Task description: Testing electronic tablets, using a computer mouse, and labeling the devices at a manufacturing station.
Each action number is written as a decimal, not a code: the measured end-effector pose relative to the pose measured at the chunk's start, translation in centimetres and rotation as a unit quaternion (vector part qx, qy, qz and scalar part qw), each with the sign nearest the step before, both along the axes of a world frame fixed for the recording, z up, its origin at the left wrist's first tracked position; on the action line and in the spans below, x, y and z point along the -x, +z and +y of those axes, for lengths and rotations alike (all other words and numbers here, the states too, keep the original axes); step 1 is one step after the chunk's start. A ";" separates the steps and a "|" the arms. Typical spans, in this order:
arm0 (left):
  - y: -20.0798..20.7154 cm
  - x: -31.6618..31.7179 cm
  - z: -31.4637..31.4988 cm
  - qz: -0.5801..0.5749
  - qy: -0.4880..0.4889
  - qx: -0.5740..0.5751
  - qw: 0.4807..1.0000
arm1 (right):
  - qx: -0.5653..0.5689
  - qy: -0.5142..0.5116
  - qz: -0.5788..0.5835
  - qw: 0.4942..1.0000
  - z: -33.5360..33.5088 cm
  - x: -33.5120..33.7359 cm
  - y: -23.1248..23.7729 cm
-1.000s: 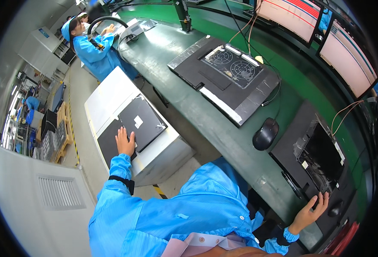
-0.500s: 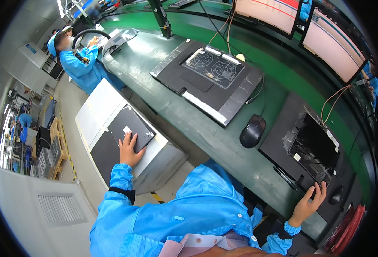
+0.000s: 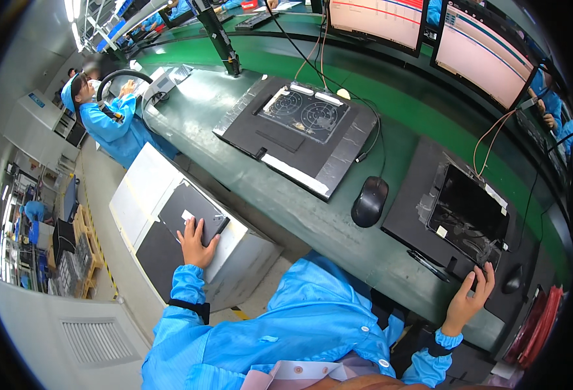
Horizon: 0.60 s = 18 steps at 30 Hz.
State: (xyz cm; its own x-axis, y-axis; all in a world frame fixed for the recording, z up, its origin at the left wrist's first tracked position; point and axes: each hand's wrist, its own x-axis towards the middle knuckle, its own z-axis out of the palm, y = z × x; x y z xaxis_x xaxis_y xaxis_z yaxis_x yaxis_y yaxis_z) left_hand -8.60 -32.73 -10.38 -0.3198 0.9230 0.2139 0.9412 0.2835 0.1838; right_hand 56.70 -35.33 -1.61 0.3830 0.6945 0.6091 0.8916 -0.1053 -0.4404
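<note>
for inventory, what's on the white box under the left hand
A dark flat panel with a white label, and a black sheet beside it. The left hand hides part of the panel; the part of the box beneath is covered.

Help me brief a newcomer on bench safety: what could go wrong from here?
The left grip rests on the dark panel near an edge of the white box; a sideways push might slide it off. The right grip is at the lower corner of the black screen-like panel; pressing there could mark it. Tan cables near its upper edge might snag.
</note>
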 end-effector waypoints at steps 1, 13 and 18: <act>-0.1 0.0 0.0 -0.003 0.003 0.005 1.000 | 0.002 0.010 -0.002 1.000 0.0 0.0 0.0; 5.1 -5.9 3.4 -0.072 -0.044 -0.134 0.987 | -0.001 0.003 0.017 1.000 -0.1 -0.1 -0.1; 9.4 -17.2 7.4 -0.172 -0.251 -0.283 0.910 | -0.021 -0.024 0.034 0.999 -0.1 0.0 0.2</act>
